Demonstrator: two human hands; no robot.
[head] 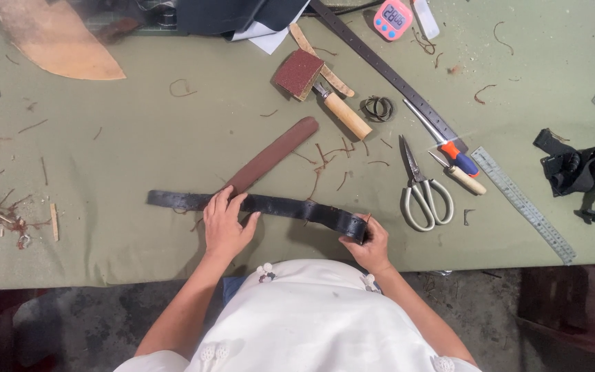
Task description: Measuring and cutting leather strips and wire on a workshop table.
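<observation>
Black leather strap [280, 205] lies across the near part of the desk [139, 145], running left to right in front of the person, its right end curling slightly upward. Left hand [225, 224] rests flat on the strap near its middle, fingers [216, 203] spread wide and pressing down, not closed around anything. Right hand [372, 242] holds the strap's right end; its fingers are wrapped narrowly around that end, thumb on top.

Brown leather strip [273, 154] lies diagonally just behind the black strap, its lower end touching or passing under it near the left hand; which of the two cannot be told. Desk is covered in olive-green cloth, with thin brown leather shavings scattered across it and a denser pile at the left edge.

Behind the strip: a sanding block [299, 73] with a reddish-brown face, and a wooden-handled tool [343, 111] just beside it. A small coil of dark cord [378, 108] sits right of that handle. Scissors [420, 187] with pale handles lie well right of the right hand. An orange-and-blue-handled tool [449, 146] and a small awl [459, 175] lie near the scissors. A metal ruler [522, 203] lies diagonally farther right. A pink digital timer [393, 18] sits at the far edge. A tan leather piece [56, 38] occupies the far left corner.
</observation>
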